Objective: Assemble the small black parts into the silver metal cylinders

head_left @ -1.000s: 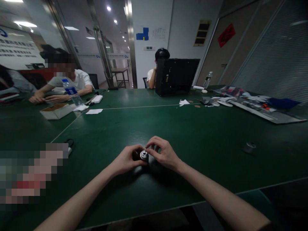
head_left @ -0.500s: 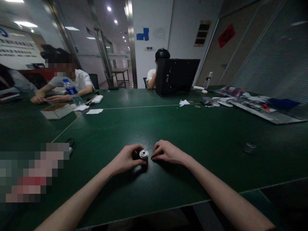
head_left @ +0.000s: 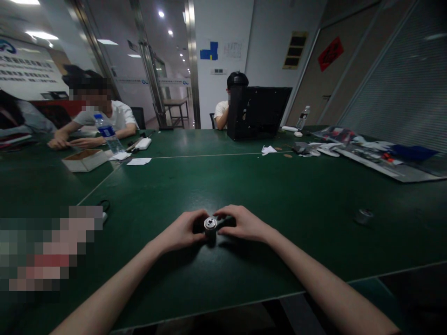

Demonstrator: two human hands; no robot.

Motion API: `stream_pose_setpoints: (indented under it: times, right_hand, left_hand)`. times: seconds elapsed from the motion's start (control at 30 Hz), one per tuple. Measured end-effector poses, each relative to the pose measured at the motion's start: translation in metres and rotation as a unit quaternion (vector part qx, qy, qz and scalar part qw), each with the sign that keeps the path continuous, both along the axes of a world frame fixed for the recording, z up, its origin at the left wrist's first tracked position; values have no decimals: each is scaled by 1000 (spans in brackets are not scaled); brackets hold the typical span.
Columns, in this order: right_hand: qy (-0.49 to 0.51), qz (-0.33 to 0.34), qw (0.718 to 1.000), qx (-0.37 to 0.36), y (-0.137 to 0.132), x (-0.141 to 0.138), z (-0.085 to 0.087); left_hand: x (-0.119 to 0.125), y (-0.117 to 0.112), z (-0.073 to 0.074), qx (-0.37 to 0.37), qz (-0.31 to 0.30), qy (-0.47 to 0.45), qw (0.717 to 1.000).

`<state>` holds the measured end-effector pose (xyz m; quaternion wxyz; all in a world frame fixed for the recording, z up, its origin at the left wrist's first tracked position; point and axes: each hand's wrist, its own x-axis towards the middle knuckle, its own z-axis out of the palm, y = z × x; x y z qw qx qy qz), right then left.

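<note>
A small dark cylinder with a silver metal top (head_left: 210, 225) stands on the green table (head_left: 244, 186) right in front of me. My left hand (head_left: 183, 230) is curled around its left side and grips it. My right hand (head_left: 242, 223) lies on the table just to its right, fingers bent, with the fingertips touching the cylinder's top edge. Whether the right hand pinches anything small is hidden.
A second small metal cylinder (head_left: 363, 216) sits alone at the right. Far right lie papers and trays (head_left: 377, 156). A black monitor (head_left: 258, 111) stands at the back with a person behind it. At the left, another person sits by a water bottle (head_left: 106, 135) and a cardboard box (head_left: 85, 159).
My right hand dropped from the cylinder's top to the table, then slid back against the cylinder. The left hand kept its grip throughout.
</note>
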<state>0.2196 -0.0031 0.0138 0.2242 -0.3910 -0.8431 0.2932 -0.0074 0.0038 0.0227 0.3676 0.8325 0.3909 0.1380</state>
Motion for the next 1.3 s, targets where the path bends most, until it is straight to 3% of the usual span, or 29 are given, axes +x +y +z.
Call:
stream_pose_setpoints:
  times: [0.33, 0.57, 0.67, 0.73, 0.8, 0.87, 0.93, 1.0, 1.07, 1.23, 1.3]
  right_hand:
    - [34, -32, 998, 43, -9, -28, -18]
    - [128, -137, 980, 65, -27, -8, 16]
    - [138, -250, 954, 86, -49, 32, 21]
    - [123, -363, 918, 106, -66, 72, 12]
    - [96, -501, 850, 132, -83, 118, -5]
    - [41, -639, 754, 145, -102, 165, -26]
    - [-28, -727, 673, 133, -119, 207, -45]
    - [-50, -761, 633, 133, -134, 241, -61]
    - [-60, -777, 616, 118, -144, 267, -73]
    - [-89, -747, 656, 69, -147, 306, -91]
    - [-81, -748, 654, 77, -144, 315, -96]
  left_hand:
    - [-6, 2, 1, -2, -1, 17, 1000]
    - [-5, 3, 0, -35, -4, -9, 999]
    - [-6, 3, -1, -62, 4, -9, 998]
    - [-7, 2, 0, -66, 9, -2, 998]
    - [-6, 1, 2, -60, 12, 6, 998]
    - [-6, 0, 4, -56, 11, 9, 998]
    - [-6, 0, 4, -54, 7, 7, 998]
    - [-5, -1, 4, -50, 5, 8, 999]
    - [-5, -1, 3, -46, 7, 11, 999]
    - [-5, -1, 3, -51, 11, 8, 999]
    - [-5, -1, 4, -49, 8, 10, 999]
